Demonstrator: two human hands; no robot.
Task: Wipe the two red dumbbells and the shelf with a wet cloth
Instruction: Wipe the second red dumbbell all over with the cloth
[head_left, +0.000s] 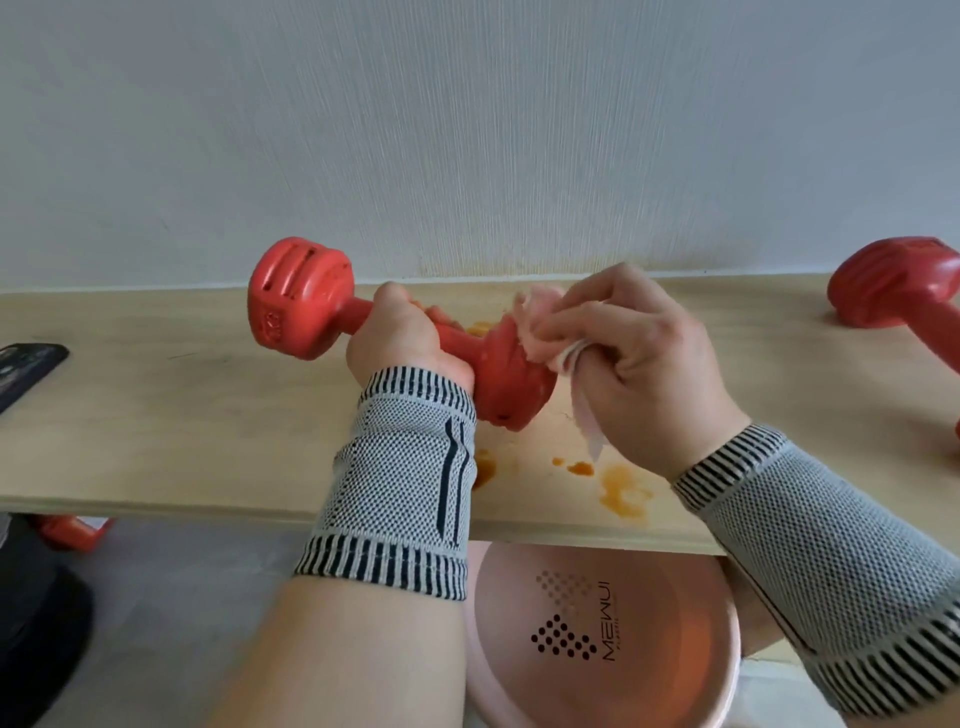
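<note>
My left hand (402, 340) grips the handle of a red dumbbell (298, 299), held tilted just above the pale wooden shelf (171, 415). Its far head points up and left; its near head sits low by my wrist. My right hand (644, 358) holds a bunched pink cloth (537, 332) pressed against that near head, a loose end of the cloth hanging below my palm. The second red dumbbell (893, 291) lies on the shelf at the far right, partly cut off by the frame. Orange stains (621, 491) mark the shelf near its front edge.
A dark phone (23, 366) lies on the shelf's left end. Below the shelf stands a pink basin (597, 634) holding orange-tinted water. A red object (72, 530) shows under the shelf at the left. A pale textured wall backs the shelf.
</note>
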